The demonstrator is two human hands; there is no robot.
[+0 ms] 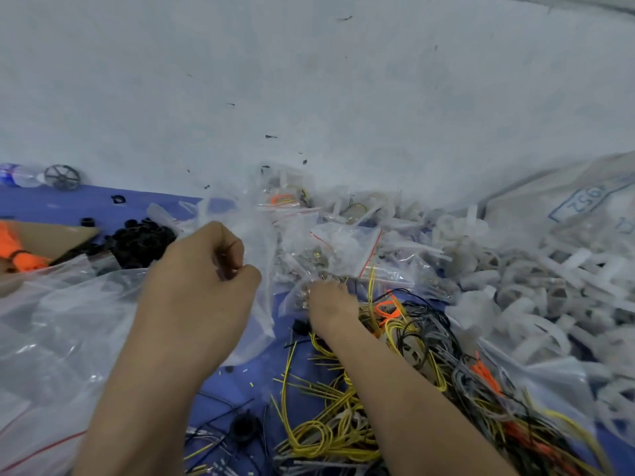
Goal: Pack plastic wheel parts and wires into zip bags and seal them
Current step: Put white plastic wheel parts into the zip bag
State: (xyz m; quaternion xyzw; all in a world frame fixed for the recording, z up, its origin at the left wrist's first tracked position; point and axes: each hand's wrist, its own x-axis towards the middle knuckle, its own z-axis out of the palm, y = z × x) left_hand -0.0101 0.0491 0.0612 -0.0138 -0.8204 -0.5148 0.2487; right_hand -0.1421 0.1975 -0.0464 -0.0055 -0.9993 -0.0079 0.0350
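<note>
My left grip [202, 280] pinches a clear zip bag [263, 304]; my right grip [331, 304], just right, sits among yellow wires [330, 438] and small bags [347, 245]; I cannot tell its hold.

Left of the wire tangle [395, 389], the left grip [206, 269] pinches a clear zip bag [256, 235]. The right grip [331, 302] rests on the tangle's far edge, with white wheel parts [532, 286] heaped right of the tangle.

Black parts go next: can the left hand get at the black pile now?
Probably yes: the black parts lie uncovered just beyond the left hand, but it pinches a clear zip bag and is not free.
</note>
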